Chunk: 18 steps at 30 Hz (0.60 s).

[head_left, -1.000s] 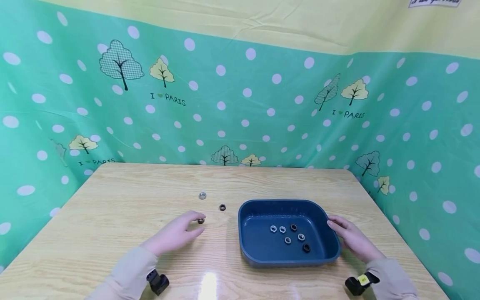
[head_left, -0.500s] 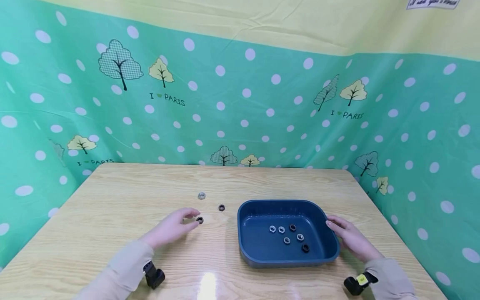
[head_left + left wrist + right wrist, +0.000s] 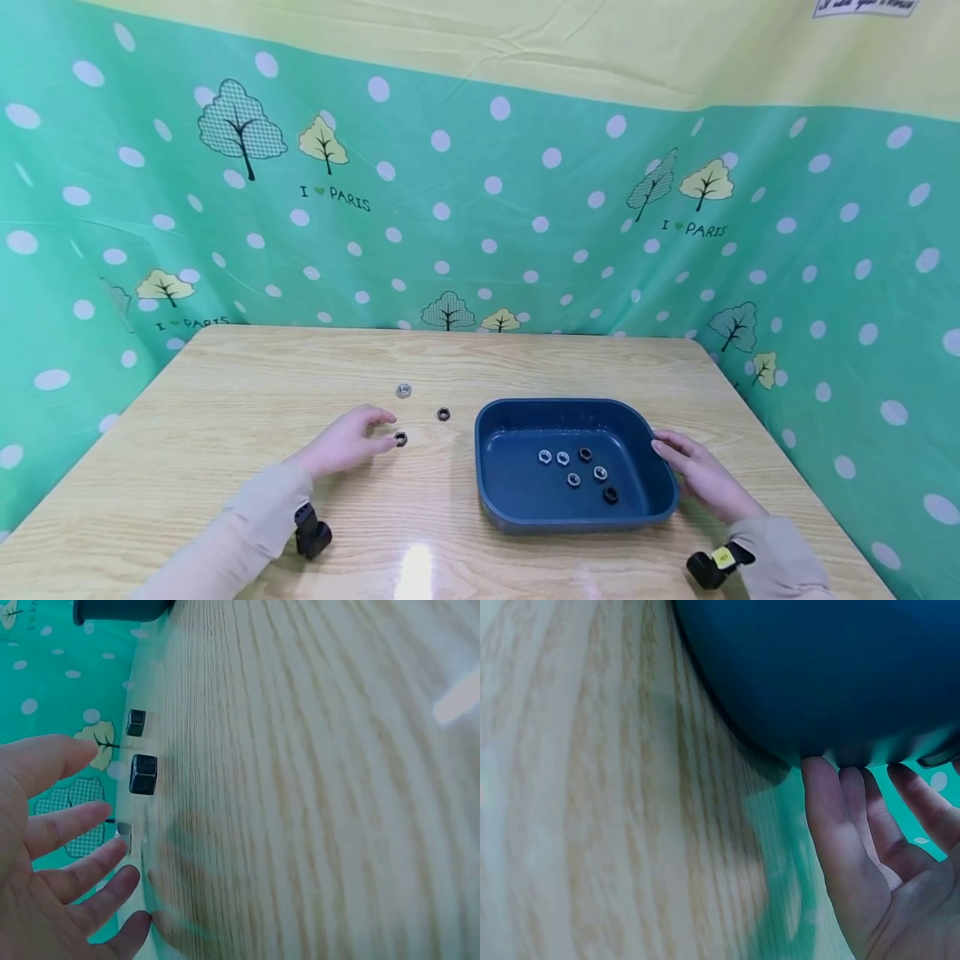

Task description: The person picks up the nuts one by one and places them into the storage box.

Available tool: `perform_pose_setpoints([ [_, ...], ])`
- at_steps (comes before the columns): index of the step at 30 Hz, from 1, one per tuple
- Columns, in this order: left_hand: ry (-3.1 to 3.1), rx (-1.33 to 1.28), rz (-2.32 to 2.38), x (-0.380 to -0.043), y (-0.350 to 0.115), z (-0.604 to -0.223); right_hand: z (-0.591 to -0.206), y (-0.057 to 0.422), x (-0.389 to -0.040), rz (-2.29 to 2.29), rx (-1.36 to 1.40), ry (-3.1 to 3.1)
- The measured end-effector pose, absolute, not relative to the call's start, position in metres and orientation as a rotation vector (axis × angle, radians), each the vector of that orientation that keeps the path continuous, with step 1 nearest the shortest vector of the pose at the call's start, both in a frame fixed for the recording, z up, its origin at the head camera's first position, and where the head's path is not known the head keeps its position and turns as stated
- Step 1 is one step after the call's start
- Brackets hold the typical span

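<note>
My left hand (image 3: 341, 442) hovers low over the table with thumb and fingers spread apart, holding nothing. Just off its fingertips lies a dark hex nut (image 3: 401, 439), which the left wrist view shows standing clear of the thumb and fingers. Another dark nut (image 3: 444, 413) and a silver nut (image 3: 404, 390) lie farther back. On the right, my right hand (image 3: 705, 475) rests its fingertips against the outer wall of a blue rectangular bin (image 3: 570, 525). Inside the bin are several silver nuts (image 3: 563, 458) and dark nuts (image 3: 611, 494).
The light wood-grain table (image 3: 300, 367) carries all of this. A green polka-dot curtain (image 3: 465, 192) hangs behind it and along the sides. Small black cameras (image 3: 312, 533) are strapped to both wrists.
My left hand has drawn back slightly to the left from the nearest dark nut, leaving more of it in sight. The right hand and the bin have stayed in place.
</note>
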<state>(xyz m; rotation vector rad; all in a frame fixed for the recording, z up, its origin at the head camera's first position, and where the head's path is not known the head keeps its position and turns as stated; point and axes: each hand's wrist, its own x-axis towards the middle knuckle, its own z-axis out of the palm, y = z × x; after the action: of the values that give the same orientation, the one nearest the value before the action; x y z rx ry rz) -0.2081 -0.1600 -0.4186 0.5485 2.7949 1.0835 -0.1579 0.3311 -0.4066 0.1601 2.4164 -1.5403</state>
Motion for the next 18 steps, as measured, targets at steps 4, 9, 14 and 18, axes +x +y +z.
perform_pose_setpoints([
  [4, 2.815, 0.552, 1.03, -0.212, -0.159, -0.419, -0.407, 0.332, -0.158, -1.553, 0.151, 2.414],
  [9, 2.823, 0.579, 0.974, -0.219, -0.158, -0.421, -0.408, 0.333, -0.158, -1.549, 0.153, 2.413],
  [14, 2.865, 0.612, 0.825, -0.221, -0.155, -0.421, -0.408, 0.332, -0.158, -1.546, 0.17, 2.412],
  [18, 2.923, 0.618, 0.702, -0.22, -0.152, -0.423, -0.406, 0.332, -0.158, -1.528, 0.159, 2.415],
])
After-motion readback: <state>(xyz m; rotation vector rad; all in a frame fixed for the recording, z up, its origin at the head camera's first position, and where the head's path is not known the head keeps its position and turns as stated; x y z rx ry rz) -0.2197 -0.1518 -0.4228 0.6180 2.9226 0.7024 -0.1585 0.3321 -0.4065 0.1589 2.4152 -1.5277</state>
